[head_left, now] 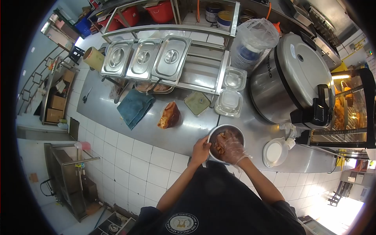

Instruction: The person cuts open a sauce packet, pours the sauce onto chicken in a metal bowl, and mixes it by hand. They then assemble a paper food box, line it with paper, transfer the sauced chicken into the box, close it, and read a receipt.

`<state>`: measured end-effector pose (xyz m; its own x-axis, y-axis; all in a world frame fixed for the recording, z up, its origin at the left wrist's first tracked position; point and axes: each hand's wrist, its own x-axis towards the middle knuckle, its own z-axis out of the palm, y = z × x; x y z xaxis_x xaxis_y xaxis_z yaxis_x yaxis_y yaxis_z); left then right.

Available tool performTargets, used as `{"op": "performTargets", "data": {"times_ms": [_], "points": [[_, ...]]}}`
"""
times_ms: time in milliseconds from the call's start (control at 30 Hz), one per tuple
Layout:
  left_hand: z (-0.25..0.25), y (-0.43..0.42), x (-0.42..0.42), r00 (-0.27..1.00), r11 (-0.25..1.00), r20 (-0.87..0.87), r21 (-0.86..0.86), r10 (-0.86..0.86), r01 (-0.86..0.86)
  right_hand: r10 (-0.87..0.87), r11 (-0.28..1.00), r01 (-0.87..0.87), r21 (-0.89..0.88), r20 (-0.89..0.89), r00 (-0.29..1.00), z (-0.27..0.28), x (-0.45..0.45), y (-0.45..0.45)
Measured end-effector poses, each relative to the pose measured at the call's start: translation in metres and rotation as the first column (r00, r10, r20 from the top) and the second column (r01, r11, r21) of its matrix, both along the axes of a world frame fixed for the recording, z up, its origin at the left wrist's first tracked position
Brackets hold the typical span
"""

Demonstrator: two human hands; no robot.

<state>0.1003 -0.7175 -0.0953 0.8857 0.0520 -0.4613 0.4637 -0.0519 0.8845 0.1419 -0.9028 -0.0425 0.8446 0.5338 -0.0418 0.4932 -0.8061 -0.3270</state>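
Note:
A round metal bowl (241,132) with brown pieces of food (220,149) in it sits at the front edge of the steel counter, close to my body. My left hand (201,150) is bare and closed on the bowl's left rim. Inside the bowl, my right hand (232,148) wears a clear plastic glove, its fingers curled among the food pieces; the fingertips are partly hidden. To the left of the bowl stands a bag of orange-brown sauce (169,115). Behind it lies a square container with a greenish lid (197,103).
A large rice cooker (290,78) stands at the right, with a white-lidded tub (273,152) before it. Clear plastic containers (228,102), a blue cloth (135,107), scissors (87,95) and lidded steel pans (169,58) are on or above the counter. A lit glass food cabinet (348,105) is far right.

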Motion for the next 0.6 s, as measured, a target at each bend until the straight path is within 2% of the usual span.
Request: {"op": "performTargets", "data": {"times_ms": [33,133,233,300,400,467,533,600], "points": [[0.002,-0.001,0.000,1.000,1.000,-0.007,0.001,-0.007,0.007,-0.012,1.000,0.012,0.014,-0.025,1.000,-0.001,-0.002,0.002],[0.005,-0.003,-0.005,0.999,1.000,-0.038,-0.002,-0.010,0.009,-0.162,0.987,0.161,-0.024,-0.269,0.949,-0.014,0.004,0.014],[0.010,-0.003,-0.001,0.999,1.000,-0.049,-0.011,0.021,-0.021,-0.247,0.961,0.276,0.014,-0.406,0.880,-0.005,0.017,0.011],[0.013,-0.001,0.003,0.999,1.000,-0.033,0.012,0.016,-0.016,-0.194,0.981,0.186,-0.062,-0.188,0.963,-0.011,0.010,0.006],[0.005,0.000,0.002,1.000,1.000,-0.019,0.011,0.009,-0.009,-0.039,0.986,0.054,-0.155,0.103,0.994,0.002,-0.004,0.013],[-0.003,0.002,0.001,1.000,1.000,0.000,0.020,-0.023,0.023,-0.035,0.984,0.041,-0.175,0.037,0.999,0.001,-0.004,0.016],[-0.003,0.002,0.001,0.999,0.999,0.002,0.013,-0.034,0.034,-0.136,0.982,0.092,-0.167,-0.270,0.953,-0.015,0.010,0.017],[0.003,0.002,0.003,1.000,1.000,-0.011,-0.008,-0.017,0.017,-0.204,0.979,0.166,-0.122,-0.468,0.860,-0.004,0.027,0.013]]}}
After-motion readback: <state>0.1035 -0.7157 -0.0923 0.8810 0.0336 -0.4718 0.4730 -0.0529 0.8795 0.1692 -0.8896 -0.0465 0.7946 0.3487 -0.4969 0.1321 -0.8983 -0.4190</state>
